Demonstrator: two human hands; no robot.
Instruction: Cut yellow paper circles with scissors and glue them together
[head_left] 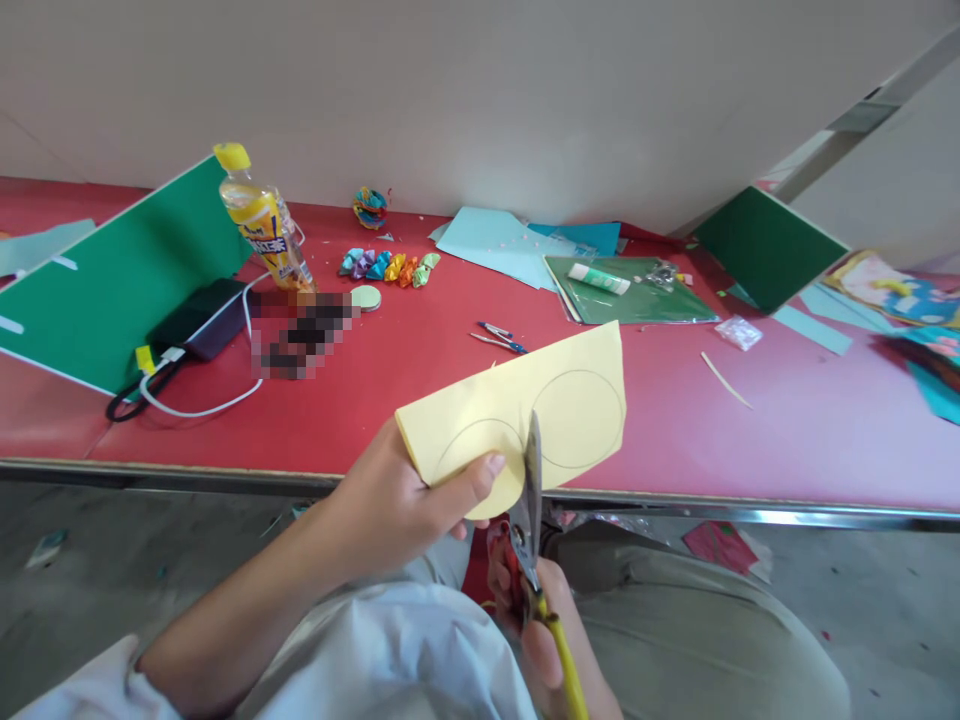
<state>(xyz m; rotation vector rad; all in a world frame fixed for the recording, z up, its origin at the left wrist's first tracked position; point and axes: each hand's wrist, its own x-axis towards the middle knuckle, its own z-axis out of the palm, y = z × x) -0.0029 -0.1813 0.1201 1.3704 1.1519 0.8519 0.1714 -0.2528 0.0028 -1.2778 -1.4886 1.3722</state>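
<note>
My left hand grips a folded piece of pale yellow paper by its lower left part, thumb on top. Two circles are drawn on the paper in thin dark line. In my right hand is a pair of scissors, with one yellow handle and one red. The blades point away from me and lie across the paper between the two circles. The paper's lower edge around the left circle is cut to a curve. Part of my right hand is hidden behind the scissors.
On the red table lie a compass, a glue stick, green sheets and a row of colourful twisted paper pieces. A drink bottle and a black power bank with a white cable stand left. Green boards lean nearby.
</note>
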